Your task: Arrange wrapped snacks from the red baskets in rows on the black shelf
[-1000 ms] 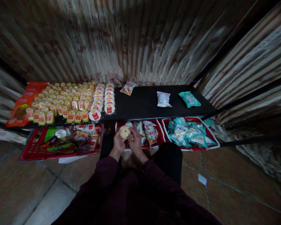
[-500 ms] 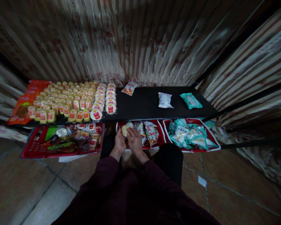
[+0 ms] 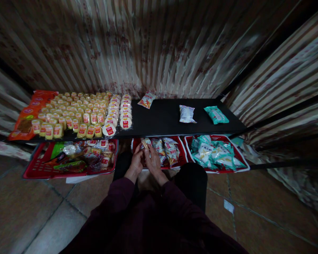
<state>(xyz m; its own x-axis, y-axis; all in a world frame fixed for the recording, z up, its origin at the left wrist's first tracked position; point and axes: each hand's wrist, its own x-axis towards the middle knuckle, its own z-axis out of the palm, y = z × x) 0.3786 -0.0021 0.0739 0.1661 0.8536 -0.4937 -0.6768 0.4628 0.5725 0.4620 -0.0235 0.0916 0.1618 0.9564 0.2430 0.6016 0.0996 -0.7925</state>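
Both my hands are closed together around a small round wrapped cake (image 3: 145,141), which is pale and seen nearly edge-on; much of it is covered by my fingers. My left hand (image 3: 136,161) grips it from the left. From the right, my right hand (image 3: 153,161) presses against it. They are over the left part of a red basket (image 3: 182,157) holding white snack packets (image 3: 171,151). Beyond them, rows of similar round cakes (image 3: 125,123) with red labels stand on a black shelf (image 3: 159,121).
Small yellow cakes (image 3: 90,132) and an orange bag (image 3: 29,114) cover the shelf's left side. A red-and-white packet (image 3: 147,100), a white packet (image 3: 187,114) and a teal packet (image 3: 216,115) lie farther right. Red baskets of snacks flank me, left (image 3: 37,169) and right (image 3: 245,165).
The round cake has turned from showing its flat face to nearly edge-on. My fingers have drawn closer together around it, while the shelf items stay put.
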